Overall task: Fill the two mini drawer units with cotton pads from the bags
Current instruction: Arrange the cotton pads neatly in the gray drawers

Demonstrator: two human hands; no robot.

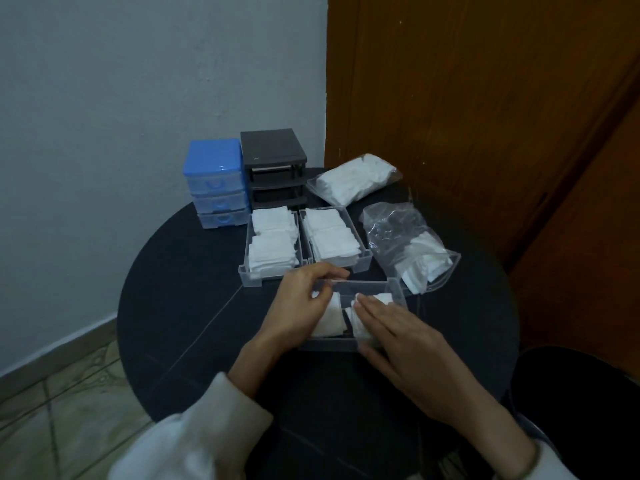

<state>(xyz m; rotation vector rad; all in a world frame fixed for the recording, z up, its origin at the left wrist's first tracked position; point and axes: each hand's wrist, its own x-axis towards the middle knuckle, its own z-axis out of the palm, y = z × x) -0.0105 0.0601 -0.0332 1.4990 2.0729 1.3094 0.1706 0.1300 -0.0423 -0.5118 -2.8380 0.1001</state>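
Head view: a round black tabletop (180, 306) stands in a corner of grey wall (121, 81) and wooden door (485, 98). The left hand (301, 306) fingers pinch cotton pads (332, 318) in the near clear drawer (394, 289); the right hand (405, 344) fingers lie straight on them.

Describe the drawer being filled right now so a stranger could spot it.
On the round black table, three clear drawers lie out. It is the nearest drawer, under both hands, and unlike the two packed drawers behind, it holds few cotton pads.

two drawer units (244, 178), three loose drawers (304, 242), two bags (381, 216)
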